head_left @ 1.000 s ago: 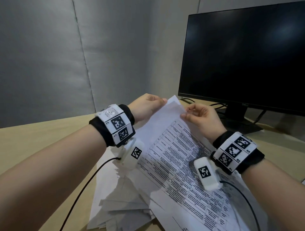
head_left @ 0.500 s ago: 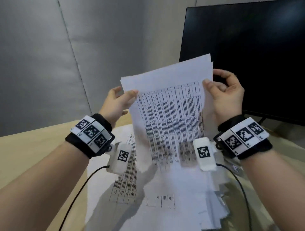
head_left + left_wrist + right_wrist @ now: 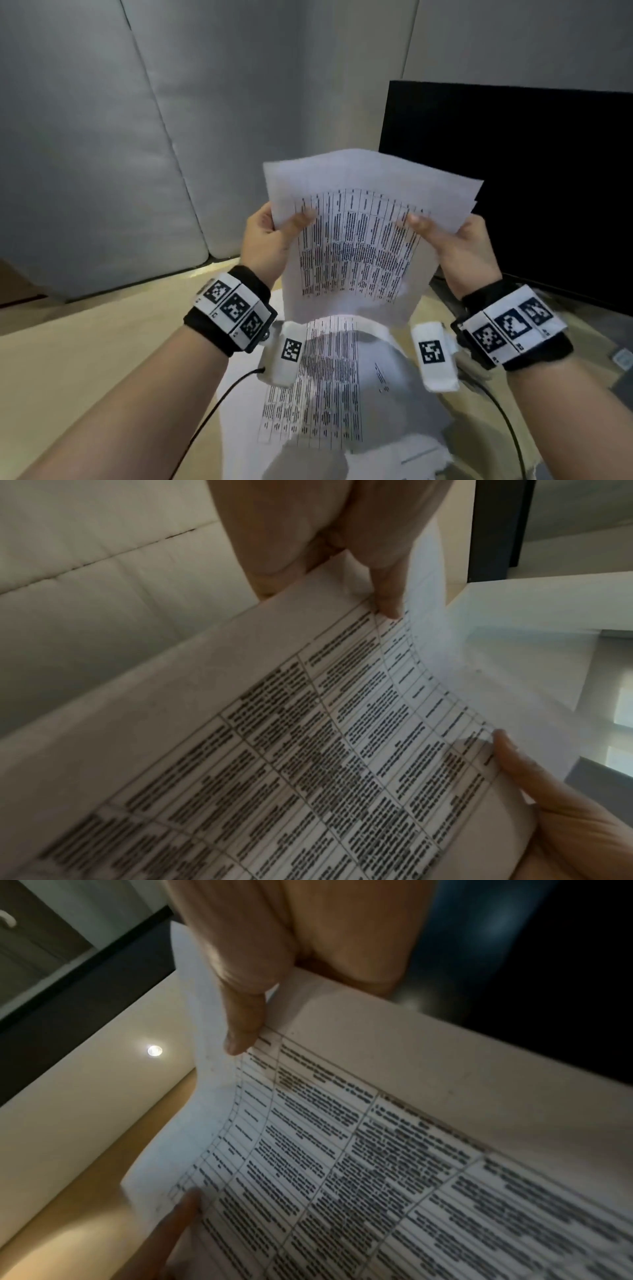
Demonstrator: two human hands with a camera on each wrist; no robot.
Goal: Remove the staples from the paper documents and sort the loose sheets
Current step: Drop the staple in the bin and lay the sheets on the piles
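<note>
Both hands, left hand (image 3: 265,236) and right hand (image 3: 457,248), pinch the side edges of the sheets (image 3: 363,240) upright above the pile (image 3: 329,387) on the desk (image 3: 85,359), seemingly squaring 2 or more loose pages; next, laying them onto the right stack.

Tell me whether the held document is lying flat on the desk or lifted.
Lifted. The left hand and right hand grip the held document by its side edges, upright above the papers on the desk.
</note>
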